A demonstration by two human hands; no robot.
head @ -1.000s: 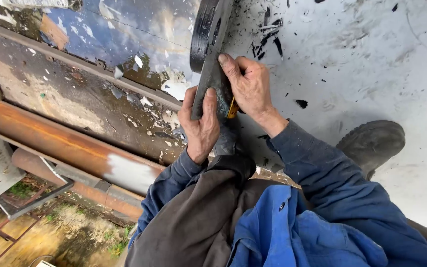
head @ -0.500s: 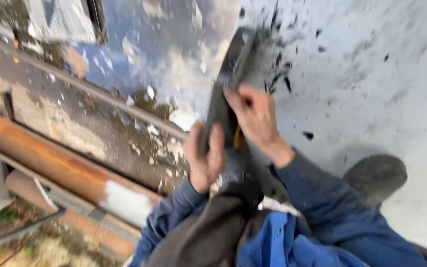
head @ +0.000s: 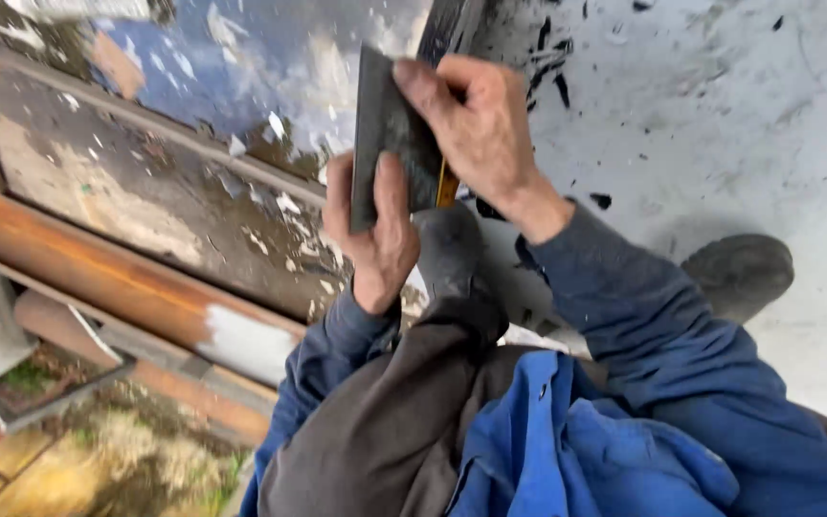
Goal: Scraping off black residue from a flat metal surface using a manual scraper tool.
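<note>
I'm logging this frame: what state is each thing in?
Flat dark grey metal plate: upright on edge, gripped by both hands.
Left hand: closed on the plate's lower part.
Right hand: closed over the plate's top, yellow tool under it.
Rusty orange pipe: lying, partly white.
Grey boot: planted on pale ground.

Dark flat metal piece point(head: 387, 144): raised from the white surface, now closer to the camera; right hand point(head: 476, 129) shifted over its top edge, left hand point(head: 375, 235) beneath.
</note>
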